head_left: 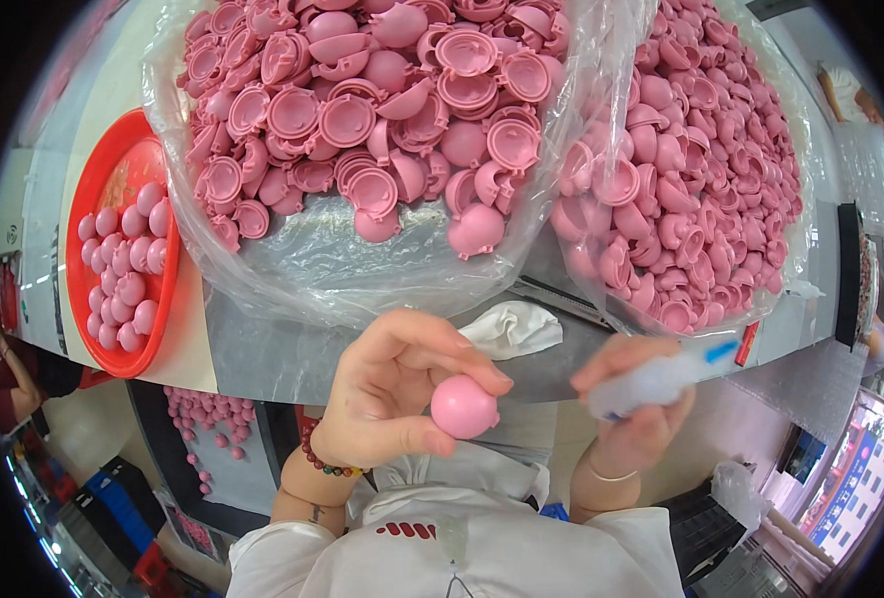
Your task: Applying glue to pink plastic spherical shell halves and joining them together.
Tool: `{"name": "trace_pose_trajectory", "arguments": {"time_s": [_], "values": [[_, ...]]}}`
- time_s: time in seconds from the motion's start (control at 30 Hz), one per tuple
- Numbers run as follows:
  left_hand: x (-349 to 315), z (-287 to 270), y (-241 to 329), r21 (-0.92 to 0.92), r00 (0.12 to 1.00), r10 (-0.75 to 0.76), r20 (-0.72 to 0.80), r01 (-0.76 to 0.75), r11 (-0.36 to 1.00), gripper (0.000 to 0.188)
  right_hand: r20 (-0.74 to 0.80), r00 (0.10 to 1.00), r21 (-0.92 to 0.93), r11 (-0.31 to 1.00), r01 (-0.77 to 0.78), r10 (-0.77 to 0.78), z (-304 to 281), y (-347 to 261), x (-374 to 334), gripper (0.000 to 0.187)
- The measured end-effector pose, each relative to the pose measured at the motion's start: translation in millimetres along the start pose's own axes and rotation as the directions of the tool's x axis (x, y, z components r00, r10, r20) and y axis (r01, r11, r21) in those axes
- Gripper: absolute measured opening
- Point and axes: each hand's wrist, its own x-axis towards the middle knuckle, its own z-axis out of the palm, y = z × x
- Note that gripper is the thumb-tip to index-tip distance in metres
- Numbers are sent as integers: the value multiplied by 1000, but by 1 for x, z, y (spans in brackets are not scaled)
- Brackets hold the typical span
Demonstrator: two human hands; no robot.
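Observation:
My left hand (374,384) pinches a pink plastic ball (464,407) between thumb and fingers, close in front of my body. The ball has a small tab on its right side. To the right, my right hand (636,429) is closed around a whitish squeeze bottle (649,386) with a blue tip (722,352); motion blurs it. The bottle points up and right, apart from the ball. Just beyond my left hand lies a crumpled white cloth (514,329) on the grey tabletop (263,344).
Clear plastic bags (362,284) with many pink half shells (347,122) fill the far side, a second heap (706,179) at the right. A red tray (81,269) of pink balls stands left. Below the table edge, more pink balls (213,411) lie in a dark-rimmed container. Other people show at both edges.

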Motion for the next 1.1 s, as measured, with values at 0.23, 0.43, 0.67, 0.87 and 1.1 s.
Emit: {"name": "trace_pose_trajectory", "arguments": {"time_s": [0.23,0.43,0.67,0.87,1.1], "values": [[1,-1,-2,169,987,155,38,-159,973,54,284,940,-243,963,-121,190,9,7,10,27],[3,-2,2,202,991,136,15,-136,970,47,248,950,-383,920,-84,190,18,3,17,19],[2,-4,-2,159,984,169,56,-176,971,46,240,955,-440,897,-52,173,23,3,20,18],[2,-4,-1,124,987,153,51,-158,980,45,147,976,-152,979,-138,160,25,10,11,29],[6,-2,0,306,976,143,166,-189,933,41,176,984,489,867,-102,17,27,4,2,36]]}}
